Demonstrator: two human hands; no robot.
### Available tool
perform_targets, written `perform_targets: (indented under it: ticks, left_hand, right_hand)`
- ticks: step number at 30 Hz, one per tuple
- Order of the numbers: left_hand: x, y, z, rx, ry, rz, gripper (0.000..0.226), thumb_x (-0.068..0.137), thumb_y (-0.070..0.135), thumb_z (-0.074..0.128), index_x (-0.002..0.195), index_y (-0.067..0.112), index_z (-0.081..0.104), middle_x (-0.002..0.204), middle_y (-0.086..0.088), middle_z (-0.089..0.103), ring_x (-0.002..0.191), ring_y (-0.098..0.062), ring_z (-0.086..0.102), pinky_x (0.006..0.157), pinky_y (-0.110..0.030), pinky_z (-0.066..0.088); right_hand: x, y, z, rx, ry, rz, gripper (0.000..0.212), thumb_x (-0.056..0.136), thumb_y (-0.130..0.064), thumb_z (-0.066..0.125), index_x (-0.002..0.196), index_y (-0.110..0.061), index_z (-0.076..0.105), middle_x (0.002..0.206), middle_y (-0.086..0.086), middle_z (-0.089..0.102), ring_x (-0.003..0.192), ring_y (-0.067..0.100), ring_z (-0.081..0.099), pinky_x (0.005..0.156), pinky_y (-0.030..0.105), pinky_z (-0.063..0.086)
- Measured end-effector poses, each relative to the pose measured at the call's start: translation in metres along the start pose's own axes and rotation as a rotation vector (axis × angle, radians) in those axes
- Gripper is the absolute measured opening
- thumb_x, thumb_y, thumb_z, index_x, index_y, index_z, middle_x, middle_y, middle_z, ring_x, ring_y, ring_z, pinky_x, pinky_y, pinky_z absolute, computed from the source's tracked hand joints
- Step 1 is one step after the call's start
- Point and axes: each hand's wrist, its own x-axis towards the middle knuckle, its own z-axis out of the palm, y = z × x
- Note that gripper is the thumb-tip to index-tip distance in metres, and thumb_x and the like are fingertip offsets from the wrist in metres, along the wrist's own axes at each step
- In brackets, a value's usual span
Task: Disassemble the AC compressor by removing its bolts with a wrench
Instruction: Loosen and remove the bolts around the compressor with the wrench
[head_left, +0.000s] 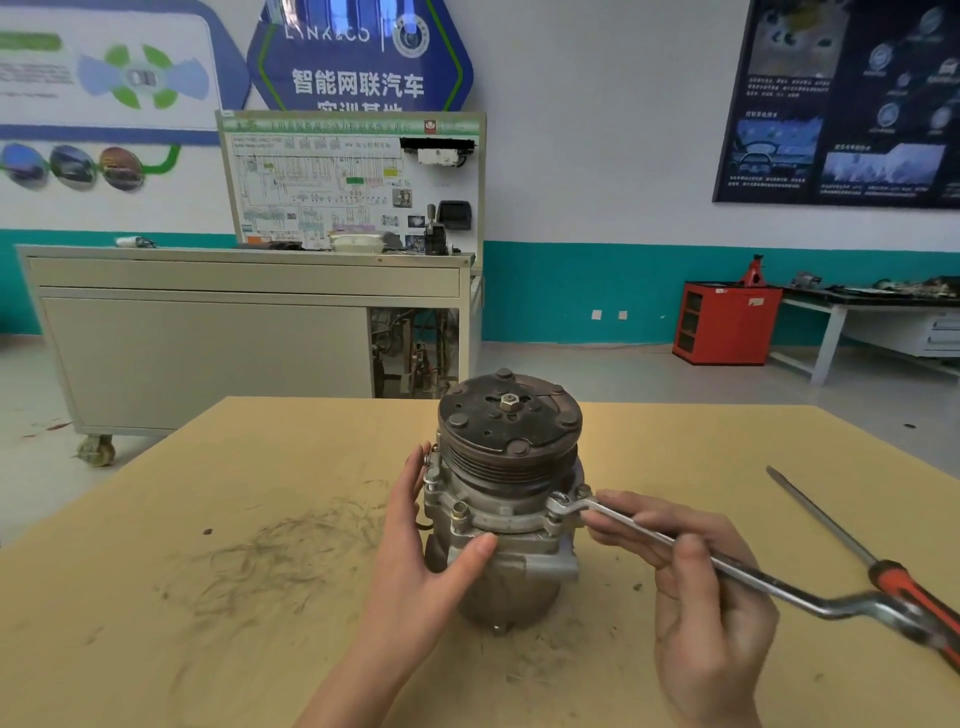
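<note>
**Left forearm** (353, 670): bare, coming up from our lower edge toward the compressor (498, 525).
**Left hand** (415, 561): palm set against the compressor's left side. The fingers (413, 470) are nearly straight and reach up along that side. The thumb (475, 548) is stretched flat across the compressor's front.
**Right forearm** (722, 696): bare, entering low, right of the compressor.
**Right hand** (701, 592): just right of the compressor, with curled fingers (628, 522) on the far side of the wrench (769, 581) and our thumb (691, 551) on the near side, pinching its shaft.
**Spacing**: our hands are apart, with the compressor between them.
</note>
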Motion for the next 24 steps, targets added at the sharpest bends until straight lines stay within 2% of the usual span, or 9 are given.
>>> perform_targets:
  ticks: [4,6,9,12,14,18,21,22,24]
  left_hand:
    - [-0.001,-0.005,0.001,-0.033,-0.007,-0.023,0.090,0.059,0.069,0.068,0.137,0.061,0.024,0.140,0.040,0.037,0.129,0.014,0.040,0.100,-0.007,0.037]
    - [-0.001,-0.006,0.001,-0.050,-0.002,-0.028,0.092,0.058,0.068,0.068,0.138,0.058,0.025,0.141,0.038,0.038,0.127,0.014,0.042,0.097,-0.005,0.039]
    - [0.000,-0.006,0.003,-0.070,0.005,-0.026,0.091,0.057,0.067,0.068,0.138,0.056,0.027,0.133,0.046,0.040,0.121,0.018,0.045,0.087,0.001,0.038]
    - [0.001,-0.007,0.003,-0.091,0.012,-0.023,0.091,0.056,0.064,0.069,0.137,0.053,0.029,0.131,0.046,0.043,0.119,0.020,0.044,0.085,0.003,0.037]
    - [0.002,-0.007,0.003,-0.094,0.010,-0.017,0.091,0.055,0.063,0.069,0.136,0.052,0.029,0.127,0.051,0.043,0.118,0.022,0.044,0.083,0.003,0.037]
    - [0.001,-0.005,0.002,-0.071,0.008,-0.035,0.092,0.055,0.067,0.068,0.137,0.055,0.026,0.133,0.044,0.039,0.120,0.022,0.042,0.086,0.004,0.035]
    - [0.000,-0.003,0.002,-0.039,0.001,-0.048,0.092,0.056,0.068,0.069,0.136,0.058,0.024,0.139,0.037,0.037,0.122,0.020,0.042,0.089,0.003,0.036]
    - [0.000,-0.002,0.001,-0.033,-0.002,-0.048,0.091,0.059,0.065,0.072,0.136,0.059,0.024,0.140,0.035,0.038,0.123,0.018,0.042,0.093,-0.001,0.038]
    - [-0.001,-0.001,0.001,-0.023,-0.009,-0.056,0.088,0.064,0.055,0.073,0.138,0.058,0.024,0.143,0.031,0.040,0.127,0.012,0.043,0.106,-0.022,0.043]
  right_hand:
    - [-0.004,-0.001,0.003,0.012,0.019,-0.051,0.045,0.086,0.007,0.026,0.085,-0.016,0.064,0.095,0.015,0.071,0.079,0.036,0.071,0.067,0.036,0.057]
    - [-0.006,-0.001,0.005,0.020,0.029,-0.062,0.045,0.083,0.008,0.026,0.083,-0.016,0.064,0.093,0.014,0.071,0.077,0.035,0.071,0.065,0.035,0.057]
    - [-0.006,0.000,0.004,0.022,0.045,-0.042,0.039,0.081,0.007,0.030,0.080,-0.013,0.064,0.090,0.014,0.071,0.076,0.036,0.070,0.065,0.036,0.057]
    - [-0.008,0.000,0.007,-0.004,0.035,-0.047,0.023,0.081,-0.005,0.043,0.078,-0.016,0.064,0.089,0.014,0.072,0.073,0.036,0.070,0.066,0.036,0.056]
    - [-0.009,0.002,0.009,0.022,0.048,-0.040,0.024,0.080,-0.010,0.041,0.077,-0.017,0.064,0.088,0.015,0.071,0.071,0.036,0.070,0.064,0.034,0.056]
    - [0.009,0.007,0.001,0.277,0.164,0.278,0.031,0.086,-0.002,0.029,0.077,-0.012,0.056,0.077,0.027,0.068,0.060,0.039,0.066,0.055,0.029,0.055]
    - [0.033,0.010,-0.012,0.353,0.094,0.531,0.025,0.096,-0.001,0.019,0.090,-0.008,0.042,0.076,0.030,0.067,0.058,0.036,0.066,0.052,0.028,0.054]
    - [0.039,0.010,-0.014,0.368,0.066,0.598,0.024,0.097,-0.002,0.019,0.092,-0.008,0.042,0.076,0.031,0.067,0.057,0.035,0.066,0.051,0.028,0.054]
    - [0.045,0.010,-0.017,0.394,0.036,0.680,0.024,0.098,-0.004,0.020,0.093,-0.007,0.043,0.077,0.032,0.066,0.058,0.034,0.067,0.051,0.028,0.054]
